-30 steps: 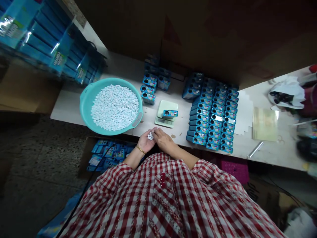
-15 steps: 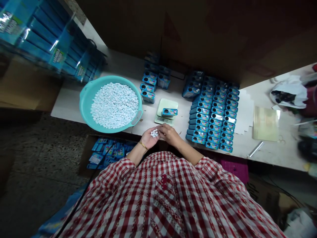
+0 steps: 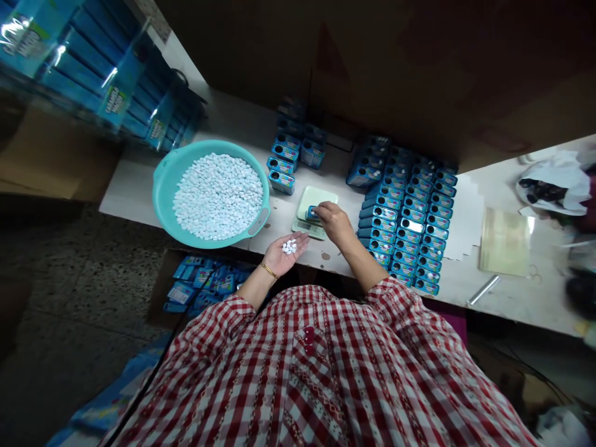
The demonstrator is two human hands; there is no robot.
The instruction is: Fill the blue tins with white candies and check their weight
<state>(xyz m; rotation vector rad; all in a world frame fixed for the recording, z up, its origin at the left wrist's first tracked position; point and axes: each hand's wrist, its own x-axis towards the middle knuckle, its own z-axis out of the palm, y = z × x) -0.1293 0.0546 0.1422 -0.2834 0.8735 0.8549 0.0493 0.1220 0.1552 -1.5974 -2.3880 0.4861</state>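
Observation:
White candies [image 3: 289,247] lie in a small heap on the upturned palm of my left hand [image 3: 278,256], its fingers stretched out just in front of the scale. My right hand [image 3: 336,222] is over a blue candy box [image 3: 311,213] standing on the pale kitchen scale [image 3: 319,196]. Its fingertips are pinched together at the top of the box and hide much of it. Whatever is between those fingertips cannot be made out. To the left stands a turquoise basin [image 3: 164,202] heaped with the same white candies [image 3: 218,197].
Rows of blue boxes [image 3: 404,226] stand close to my right forearm, and a smaller group [image 3: 282,166] is behind the scale. Clear packs of blue boxes [image 3: 112,93] rise at the left. A large cardboard box [image 3: 372,68] walls off the back. A metal tube [image 3: 483,290] lies far right.
My right hand has left my left palm and moved forward and right to the box on the scale. My left hand's fingers have straightened, with candies still on the palm.

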